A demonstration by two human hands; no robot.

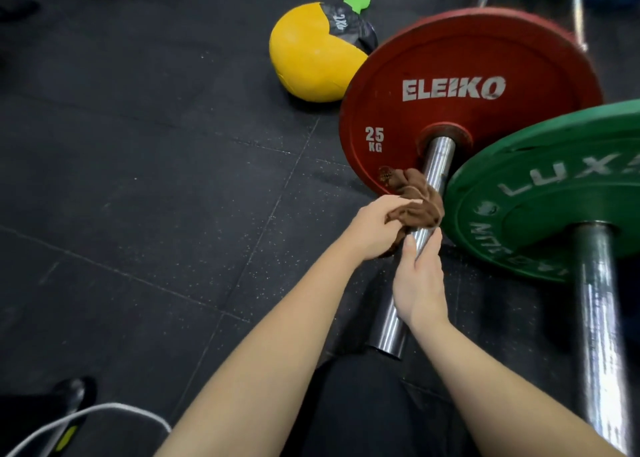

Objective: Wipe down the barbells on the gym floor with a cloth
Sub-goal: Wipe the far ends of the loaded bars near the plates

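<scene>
A chrome barbell sleeve [437, 166] sticks out of a red 25 kg plate [450, 58] toward me. A brown cloth [415, 200] is bunched over the sleeve's middle. My left hand [375, 228] grips the cloth against the left side of the sleeve. Just below the cloth, my right hand [419, 276] wraps its fingers and thumb around the sleeve. A second barbell sleeve [599, 311] runs down the right side, carrying a green plate [540, 193].
A yellow and black medicine ball [311, 51] lies on the black rubber floor [138, 179] left of the red plate. More bars and plates lie at the top right. A white cord [104, 410] and a shoe sit at bottom left.
</scene>
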